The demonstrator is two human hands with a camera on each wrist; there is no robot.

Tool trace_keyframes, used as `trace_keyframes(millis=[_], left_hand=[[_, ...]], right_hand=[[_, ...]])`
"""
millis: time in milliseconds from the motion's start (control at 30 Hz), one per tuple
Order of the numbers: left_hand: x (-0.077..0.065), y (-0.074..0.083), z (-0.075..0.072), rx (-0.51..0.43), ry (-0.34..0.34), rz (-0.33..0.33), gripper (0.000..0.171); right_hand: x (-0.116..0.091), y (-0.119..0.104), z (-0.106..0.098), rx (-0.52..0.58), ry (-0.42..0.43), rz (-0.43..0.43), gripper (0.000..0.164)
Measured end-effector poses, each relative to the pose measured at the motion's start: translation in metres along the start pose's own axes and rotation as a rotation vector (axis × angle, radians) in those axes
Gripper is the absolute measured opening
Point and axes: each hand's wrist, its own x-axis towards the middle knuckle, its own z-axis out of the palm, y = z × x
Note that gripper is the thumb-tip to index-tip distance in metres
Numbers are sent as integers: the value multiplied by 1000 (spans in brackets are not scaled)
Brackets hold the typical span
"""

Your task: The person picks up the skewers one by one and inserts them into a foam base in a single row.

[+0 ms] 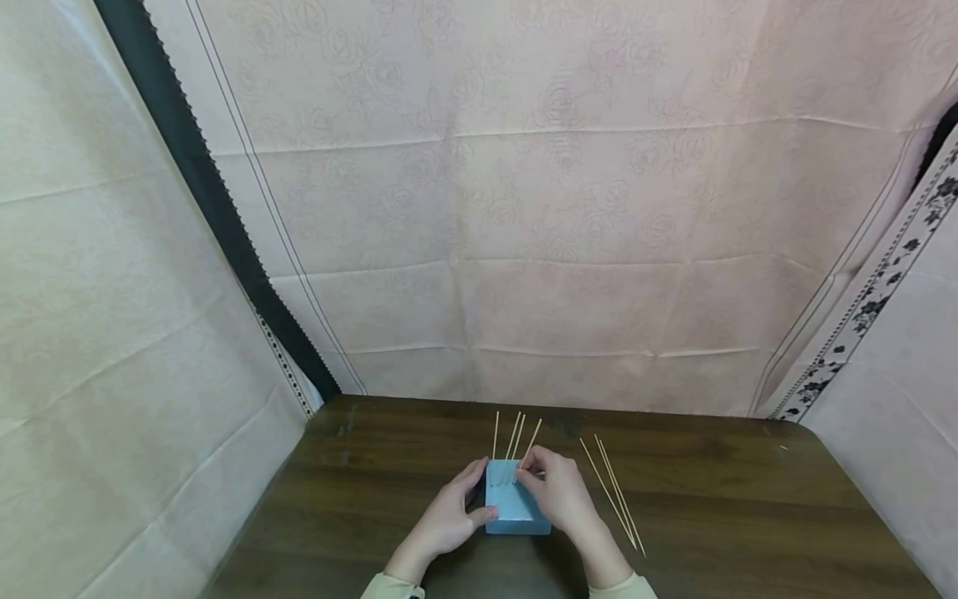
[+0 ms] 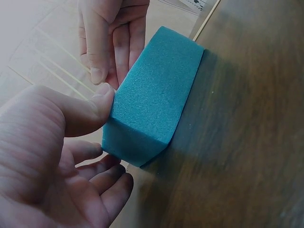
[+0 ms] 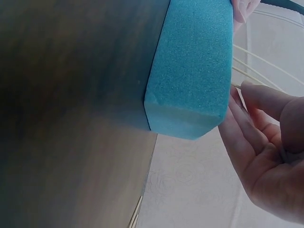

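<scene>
A light-blue foam block sits on the table, with several thin wooden sticks standing in a row in its upper face toward the far end. Holding the block from its left side is my left hand, its thumb at the top edge and its fingers along the side. My right hand pinches the rightmost stick low down, thumb and fingertips right at the block's surface. In the right wrist view the right thumb covers part of that stick.
Three loose sticks lie on the dark wooden table to the right of the right hand. Pale patterned cloth hangs behind the table's far edge, and more cloth hangs at both sides.
</scene>
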Motion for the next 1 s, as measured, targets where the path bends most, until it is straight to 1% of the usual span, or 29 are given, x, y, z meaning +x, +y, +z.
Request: trace_keyframes(millis=[733,1000], left_hand=[[-1,0,-1,-11,-2,-6,82],[-1,0,-1,-8,-8,-6,82]], right_hand=[[0,1,1,-13,7,3,15],[1,4,2,7,-17,24,10]])
